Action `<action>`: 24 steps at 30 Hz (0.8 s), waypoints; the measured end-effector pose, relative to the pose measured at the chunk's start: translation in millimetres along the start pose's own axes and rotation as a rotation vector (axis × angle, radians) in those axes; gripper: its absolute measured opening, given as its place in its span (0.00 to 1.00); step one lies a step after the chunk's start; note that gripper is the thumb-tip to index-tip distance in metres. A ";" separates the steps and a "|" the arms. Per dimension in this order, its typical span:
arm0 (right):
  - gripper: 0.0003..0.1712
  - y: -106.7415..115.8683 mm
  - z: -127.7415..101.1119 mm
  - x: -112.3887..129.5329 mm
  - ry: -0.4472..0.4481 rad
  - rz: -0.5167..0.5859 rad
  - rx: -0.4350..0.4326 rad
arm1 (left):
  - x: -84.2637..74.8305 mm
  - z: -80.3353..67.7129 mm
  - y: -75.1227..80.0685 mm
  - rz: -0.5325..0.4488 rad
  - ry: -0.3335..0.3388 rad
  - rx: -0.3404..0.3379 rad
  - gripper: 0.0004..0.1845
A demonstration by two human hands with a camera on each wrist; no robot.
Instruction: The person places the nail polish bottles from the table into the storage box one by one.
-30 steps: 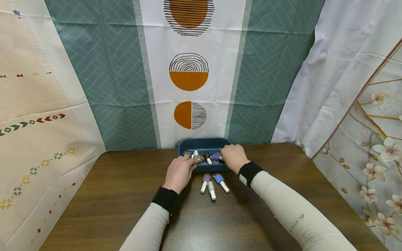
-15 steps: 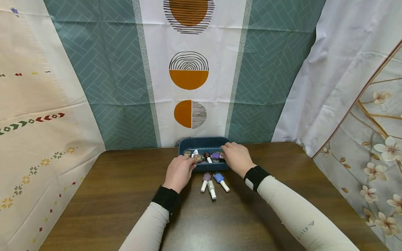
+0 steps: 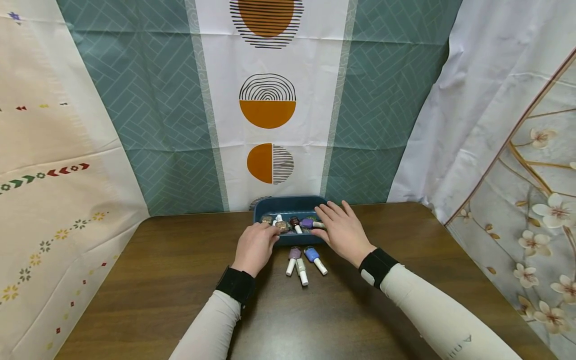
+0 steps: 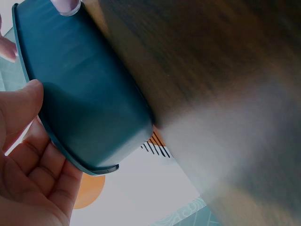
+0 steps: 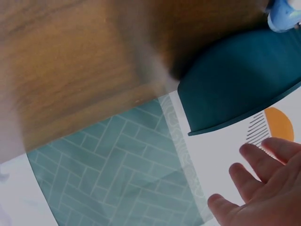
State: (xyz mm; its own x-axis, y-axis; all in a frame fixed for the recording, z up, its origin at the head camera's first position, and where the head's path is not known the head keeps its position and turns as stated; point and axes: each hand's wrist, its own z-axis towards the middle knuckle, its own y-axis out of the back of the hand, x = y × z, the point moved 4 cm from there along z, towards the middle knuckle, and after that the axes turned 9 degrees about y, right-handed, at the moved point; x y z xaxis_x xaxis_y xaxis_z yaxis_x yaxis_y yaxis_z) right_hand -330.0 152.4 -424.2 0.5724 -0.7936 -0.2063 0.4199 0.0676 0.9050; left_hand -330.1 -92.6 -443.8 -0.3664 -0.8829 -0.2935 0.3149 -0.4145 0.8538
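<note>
A dark teal plastic tray (image 3: 290, 202) with rounded corners sits at the far edge of the dark brown wooden surface (image 3: 148, 280), close against the hanging cloth. One tray, two hands, and several small nail polish bottles with white caps: three lie on the surface just in front of the tray, a mauve one (image 3: 293, 258), a pale one (image 3: 302, 271) and a blue one (image 3: 315, 259), side by side with caps toward the person. Inside the tray lie at least four more bottles (image 3: 292, 223), among them a purple one and a dark red one; the exact count there is hard to tell.

The left hand (image 3: 255, 247) rests at the tray's near left corner, its grip curled round the rim, thumb beside the wall in the left wrist view. The right hand (image 3: 343, 231) hovers at the tray's right end with its grip spread, fingers straight and apart, holding nothing.

Both arms wear pale sleeves with black wrist bands. Behind the surface hang patterned cloths: teal herringbone panels with a white strip of orange half-circles, a cream cloth at left, a flowered one at right.
</note>
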 end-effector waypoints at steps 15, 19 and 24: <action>0.47 5.9 -25.4 19.5 0.012 0.066 0.004 | -0.2 -0.6 0.0 0.003 0.001 -0.005 0.04; 0.47 6.7 -30.7 23.8 0.019 0.067 0.008 | 0.2 -0.6 -0.3 0.002 0.005 -0.001 0.04; 0.47 7.2 -37.4 28.1 0.016 0.075 0.033 | 0.6 -0.2 -1.2 -0.001 0.002 -0.001 0.04</action>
State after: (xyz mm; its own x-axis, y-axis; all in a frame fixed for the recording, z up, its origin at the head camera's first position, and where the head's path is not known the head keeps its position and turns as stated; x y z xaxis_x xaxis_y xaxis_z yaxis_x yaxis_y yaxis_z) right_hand -284.5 153.1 -437.4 0.6127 -0.7773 -0.1429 0.3520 0.1065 0.9299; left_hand -330.5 -92.6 -445.2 -0.3650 -0.8829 -0.2954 0.3151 -0.4158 0.8531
